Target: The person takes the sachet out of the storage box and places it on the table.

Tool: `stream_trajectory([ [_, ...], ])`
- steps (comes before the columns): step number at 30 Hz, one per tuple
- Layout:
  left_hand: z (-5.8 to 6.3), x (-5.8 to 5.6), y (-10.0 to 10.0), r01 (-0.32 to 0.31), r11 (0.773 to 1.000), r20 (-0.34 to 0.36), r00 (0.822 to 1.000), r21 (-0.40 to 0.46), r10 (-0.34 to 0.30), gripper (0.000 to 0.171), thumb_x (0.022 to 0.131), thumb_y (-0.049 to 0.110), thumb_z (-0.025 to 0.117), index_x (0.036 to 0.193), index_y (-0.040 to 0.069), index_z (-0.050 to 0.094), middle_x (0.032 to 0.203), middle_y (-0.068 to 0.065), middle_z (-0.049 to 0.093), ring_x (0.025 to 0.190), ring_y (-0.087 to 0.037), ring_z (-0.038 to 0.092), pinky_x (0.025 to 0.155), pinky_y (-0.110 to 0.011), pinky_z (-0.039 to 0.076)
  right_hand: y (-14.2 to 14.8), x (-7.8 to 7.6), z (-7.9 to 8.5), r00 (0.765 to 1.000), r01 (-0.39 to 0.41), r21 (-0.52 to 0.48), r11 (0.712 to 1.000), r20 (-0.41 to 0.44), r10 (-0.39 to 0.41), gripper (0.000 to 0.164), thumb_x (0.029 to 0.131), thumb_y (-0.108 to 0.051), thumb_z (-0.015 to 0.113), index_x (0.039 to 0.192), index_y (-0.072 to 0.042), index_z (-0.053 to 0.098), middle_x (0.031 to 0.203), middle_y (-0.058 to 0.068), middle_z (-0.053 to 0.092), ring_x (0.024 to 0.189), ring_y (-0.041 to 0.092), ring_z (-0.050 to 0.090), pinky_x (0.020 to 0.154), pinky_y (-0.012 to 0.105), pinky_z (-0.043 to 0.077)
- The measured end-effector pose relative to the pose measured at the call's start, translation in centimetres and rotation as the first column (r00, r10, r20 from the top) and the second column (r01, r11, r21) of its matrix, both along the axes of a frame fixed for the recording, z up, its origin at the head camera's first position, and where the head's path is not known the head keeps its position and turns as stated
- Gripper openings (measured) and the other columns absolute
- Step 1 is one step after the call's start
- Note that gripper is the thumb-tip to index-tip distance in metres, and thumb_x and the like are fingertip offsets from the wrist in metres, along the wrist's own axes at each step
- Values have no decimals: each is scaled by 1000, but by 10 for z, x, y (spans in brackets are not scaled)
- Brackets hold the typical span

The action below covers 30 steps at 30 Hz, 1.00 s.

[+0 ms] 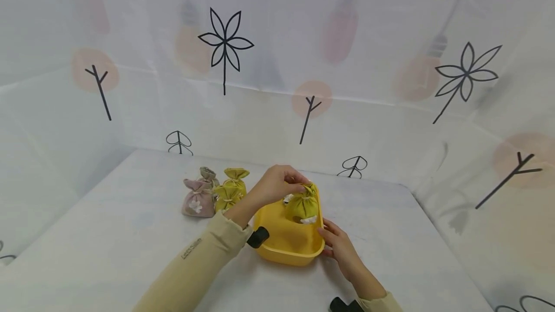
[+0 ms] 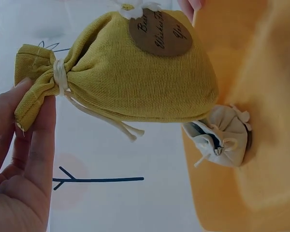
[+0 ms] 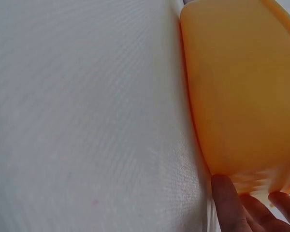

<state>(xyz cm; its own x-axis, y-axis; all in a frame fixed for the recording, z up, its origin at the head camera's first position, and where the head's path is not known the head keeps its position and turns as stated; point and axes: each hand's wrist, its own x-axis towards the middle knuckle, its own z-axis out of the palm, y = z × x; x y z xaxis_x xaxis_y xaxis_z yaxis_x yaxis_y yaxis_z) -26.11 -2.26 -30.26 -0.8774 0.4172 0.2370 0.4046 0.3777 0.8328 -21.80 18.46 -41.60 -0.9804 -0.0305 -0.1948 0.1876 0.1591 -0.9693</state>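
A mustard-yellow drawstring pouch [image 2: 140, 82] with a round paper tag and white flower hangs over the yellow plastic tub [image 1: 288, 254]. My left hand [image 1: 279, 184] pinches its gathered top, above the cream cord, between thumb and fingers. Inside the tub, near its far end, lies a cream pouch [image 2: 224, 137], mostly hidden in the head view. At the tub's right side is my right hand [image 1: 342, 249], its fingertips [image 3: 224, 186] touching the outer wall with fingers slightly bent.
Left of the tub stand a pink pouch [image 1: 199, 201] with a white flower, a greyish pouch [image 1: 208, 175] behind it, and two yellow pouches [image 1: 227, 196]. A white patterned cloth [image 1: 269, 124] hangs behind the white table surface [image 1: 130, 254].
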Motion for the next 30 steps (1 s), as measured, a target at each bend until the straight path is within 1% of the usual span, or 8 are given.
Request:
stream_trajectory([
  [3,0,3,-4,4,1000,-10,1000,11,-4,13,85,13,69,98,14,72,93,6,64,83,-8,60,72,-23,51,0,0,0,1000,0,0,1000,-2,0,53,95,-22,51,140,1,36,135,24,41,105,27,56,73,33,53],
  [8,-1,10,-12,18,1000,-47,999,24,-17,12,85,11,68,97,11,72,92,4,63,83,-10,60,72,-23,51,1,0,-2,1000,-1,-4,1000,-15,1,51,95,-21,50,139,1,37,134,24,42,103,27,57,73,34,53],
  [15,-1,22,-23,-2,1000,-84,996,10,3,11,85,12,68,95,14,72,90,6,62,85,-9,59,73,-24,51,1,-1,-3,1000,2,-4,1000,-10,-2,49,96,-20,49,139,1,37,134,24,42,102,26,57,72,34,54],
  [18,0,28,-29,3,1000,-103,995,26,0,11,85,11,68,95,13,72,89,5,62,84,-9,60,73,-25,51,0,-1,-3,1000,2,-2,1000,-4,-2,50,96,-19,49,140,1,37,135,25,42,102,26,57,72,34,53],
  [23,0,36,-40,23,997,-108,994,68,-15,11,85,9,68,95,12,72,88,3,61,82,-12,59,71,-26,51,0,-2,-3,1000,4,5,1000,3,-4,51,96,-21,49,140,1,36,135,25,41,102,26,57,72,33,53],
  [27,1,42,-52,32,996,-123,992,81,-22,12,85,8,68,95,10,72,89,1,61,84,-14,58,73,-27,51,0,-1,-3,1000,0,1,1000,-1,0,50,96,-21,49,140,1,36,135,24,42,102,27,57,73,34,53],
  [30,2,46,-62,-6,999,-150,989,51,14,12,85,9,69,96,11,72,90,3,61,85,-13,58,75,-25,51,1,-1,-2,1000,-8,-3,1000,-7,8,50,97,-20,48,140,1,35,135,25,42,104,28,56,74,35,53],
])
